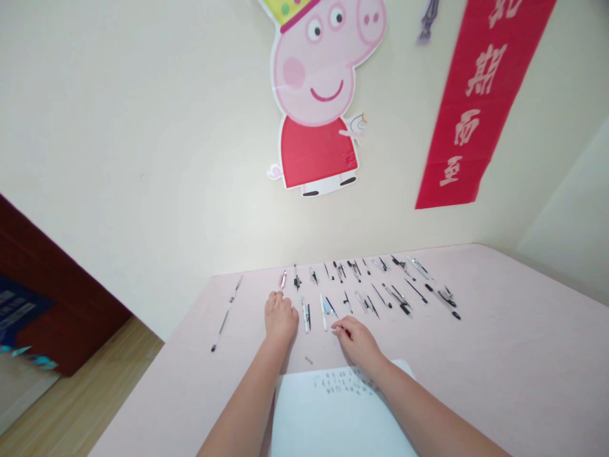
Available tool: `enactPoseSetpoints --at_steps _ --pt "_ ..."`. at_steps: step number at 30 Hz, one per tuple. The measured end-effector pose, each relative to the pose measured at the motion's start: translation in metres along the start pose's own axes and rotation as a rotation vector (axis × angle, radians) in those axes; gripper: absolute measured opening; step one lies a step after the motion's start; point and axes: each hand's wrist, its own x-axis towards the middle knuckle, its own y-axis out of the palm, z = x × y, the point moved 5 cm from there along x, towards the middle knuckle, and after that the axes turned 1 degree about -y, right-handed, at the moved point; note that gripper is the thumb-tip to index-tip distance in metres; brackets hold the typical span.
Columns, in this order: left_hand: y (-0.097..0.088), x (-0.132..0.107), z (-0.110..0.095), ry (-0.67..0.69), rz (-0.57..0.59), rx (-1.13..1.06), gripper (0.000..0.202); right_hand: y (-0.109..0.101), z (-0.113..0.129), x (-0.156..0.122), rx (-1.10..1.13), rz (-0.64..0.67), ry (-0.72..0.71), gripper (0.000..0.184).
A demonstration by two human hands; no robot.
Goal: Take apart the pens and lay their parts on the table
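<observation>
My left hand point(280, 315) rests palm down on the pink table, its fingers lying a little apart just below a small pink-and-white pen point(283, 279). To its right lie a pale blue-and-white pen part point(305, 314) and a thin black refill point(309, 316). My right hand point(356, 341) is closed in a pinch above the top edge of a white sheet; whatever its fingertips hold is too small to make out. Near those fingertips lie a white pen point(323, 312), a light blue piece point(326, 306) and a dark blue refill point(332, 307).
Two rows of pen parts point(354, 270) stretch along the wall side. A long black-tipped pen point(226, 315) lies far left. A small grey piece point(309, 360) sits above the white sheet point(328, 419), which bears small dark marks. A pig sticker point(316, 149) and red banner point(471, 108) hang on the wall.
</observation>
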Motion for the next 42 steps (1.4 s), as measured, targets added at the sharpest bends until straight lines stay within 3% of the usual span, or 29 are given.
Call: enactPoseSetpoints --at_steps 4,7,10,12,15,17,21,31,38,42 --pt "-0.005 -0.003 0.0 -0.006 0.007 -0.025 0.02 0.0 0.001 0.0 -0.004 0.005 0.002 0.021" --pt "-0.02 -0.006 -0.003 0.004 -0.016 -0.082 0.019 -0.001 0.001 0.0 -0.008 0.002 0.006 0.021" --pt "-0.039 -0.012 -0.015 0.148 -0.015 -0.184 0.011 -0.001 0.001 0.0 -0.011 0.003 -0.001 0.02" --pt "-0.046 -0.02 -0.025 0.278 0.093 -0.26 0.008 -0.001 0.001 0.001 -0.017 0.005 -0.008 0.02" --pt "-0.044 -0.042 -0.036 0.474 0.396 -0.378 0.012 0.0 0.0 0.001 -0.029 0.01 -0.012 0.021" --pt "-0.041 -0.057 -0.037 0.501 0.529 -0.442 0.015 0.0 -0.001 0.001 -0.033 0.009 -0.014 0.021" --pt "-0.035 -0.071 -0.035 0.448 0.598 -0.452 0.012 0.001 -0.002 0.001 -0.029 0.01 -0.019 0.02" --pt "-0.027 -0.067 -0.029 0.317 0.518 -0.501 0.013 0.0 -0.002 0.001 -0.009 0.008 -0.002 0.02" --pt "-0.017 -0.021 0.018 -0.12 0.233 -0.426 0.013 0.001 -0.004 0.0 -0.009 0.006 0.002 0.021" --pt "-0.01 0.0 0.028 -0.166 0.189 -0.354 0.015 0.0 -0.003 0.0 -0.004 0.006 -0.009 0.021"
